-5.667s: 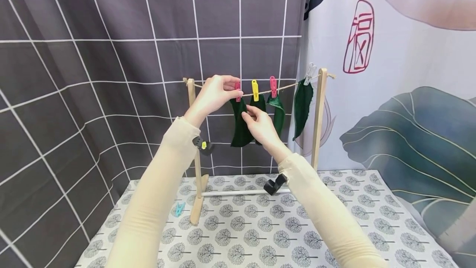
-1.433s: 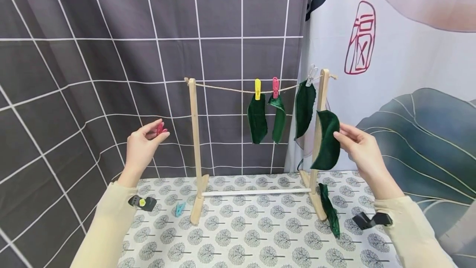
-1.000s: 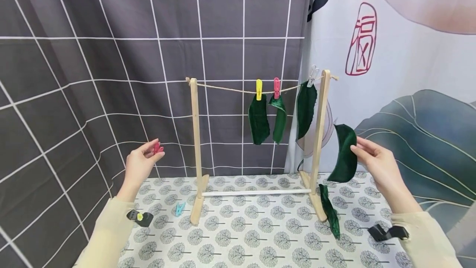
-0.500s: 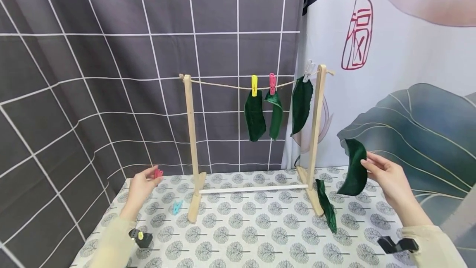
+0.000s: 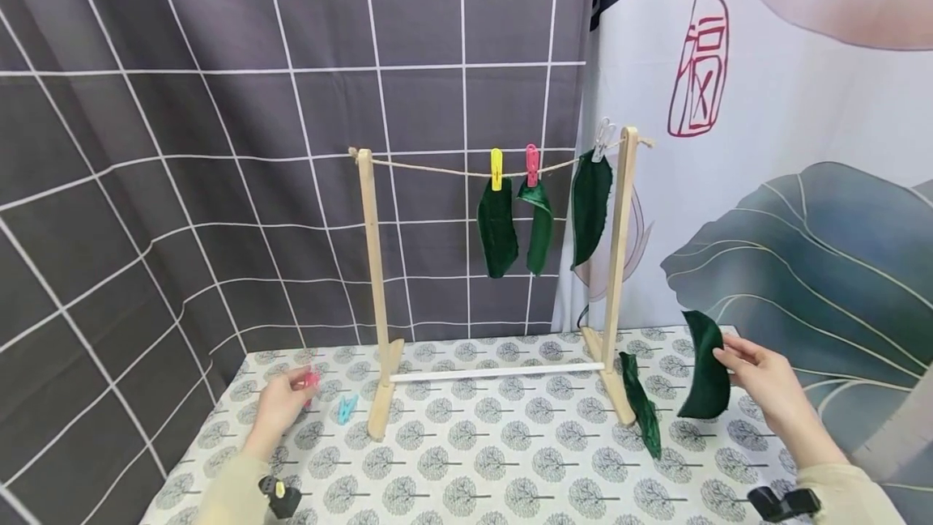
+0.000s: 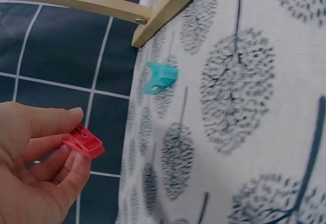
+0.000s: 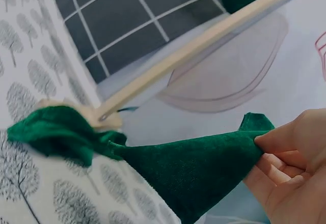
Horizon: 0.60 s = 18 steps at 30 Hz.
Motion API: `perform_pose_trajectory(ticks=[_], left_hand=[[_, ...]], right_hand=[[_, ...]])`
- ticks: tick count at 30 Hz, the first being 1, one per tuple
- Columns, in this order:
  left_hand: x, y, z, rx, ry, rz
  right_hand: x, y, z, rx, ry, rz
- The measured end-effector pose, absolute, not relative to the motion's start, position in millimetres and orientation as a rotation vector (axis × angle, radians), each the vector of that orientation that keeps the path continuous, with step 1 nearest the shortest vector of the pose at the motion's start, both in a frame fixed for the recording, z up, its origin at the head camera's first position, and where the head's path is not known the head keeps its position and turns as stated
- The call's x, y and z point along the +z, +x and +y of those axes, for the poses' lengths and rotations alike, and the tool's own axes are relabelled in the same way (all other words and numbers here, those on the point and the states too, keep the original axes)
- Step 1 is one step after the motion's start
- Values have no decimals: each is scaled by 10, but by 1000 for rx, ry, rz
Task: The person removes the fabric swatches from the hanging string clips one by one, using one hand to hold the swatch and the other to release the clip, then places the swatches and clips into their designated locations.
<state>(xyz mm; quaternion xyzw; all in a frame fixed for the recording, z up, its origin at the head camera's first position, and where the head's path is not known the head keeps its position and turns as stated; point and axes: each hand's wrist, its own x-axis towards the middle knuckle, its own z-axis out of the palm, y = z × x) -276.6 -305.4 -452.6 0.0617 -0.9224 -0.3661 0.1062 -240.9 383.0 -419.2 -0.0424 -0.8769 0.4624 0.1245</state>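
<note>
My left hand (image 5: 280, 403) pinches a red clothespin (image 6: 84, 141) low over the left side of the table. A light-blue clothespin (image 5: 347, 409) lies on the cloth just right of that hand. On the right, my right hand (image 5: 765, 375) holds a dark green piece of velvety fabric (image 5: 705, 367) by its edge, thumb against fingers. Another green fabric piece (image 5: 641, 405) lies crumpled on the table by the rack's right foot. Three green pieces hang from the rope, under a yellow clothespin (image 5: 496, 169), a red clothespin (image 5: 532, 166) and a clear clothespin (image 5: 602, 140).
The wooden rack (image 5: 375, 290) stands at the back of the table, its rope (image 5: 430, 168) strung between two posts. A white bar (image 5: 496, 372) joins them near the bottom. Tree-print cloth (image 5: 466, 468) covers the table. Behind hangs a dark grid curtain (image 5: 291, 128).
The leftmost red clothespin and its fabric came off the rope. My left hand carried the clothespin down left; my right carried the fabric right and down. Both hands have kept lowering.
</note>
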Motion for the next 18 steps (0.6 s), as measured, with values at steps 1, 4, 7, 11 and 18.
perform_pose_trajectory(ticks=[1,4,7,11,18], left_hand=[[-4550,-2761,-3046,-1089,189,-2718],[-4602,-2746,-3017,-1129,210,-2734],[-4641,-2746,-2991,-1154,215,-2744],[-4693,-2774,-2984,-1172,229,-2745],[-4772,-2848,-2986,-1146,222,-2737]], right_hand=[[-4214,-2421,3842,1349,-124,-2572],[-4285,-2457,3875,1350,-119,-2615],[-4366,-2496,3896,1320,-112,-2649],[-4463,-2556,3887,1294,-105,-2665],[-4571,-2667,3768,1195,-115,-2710]])
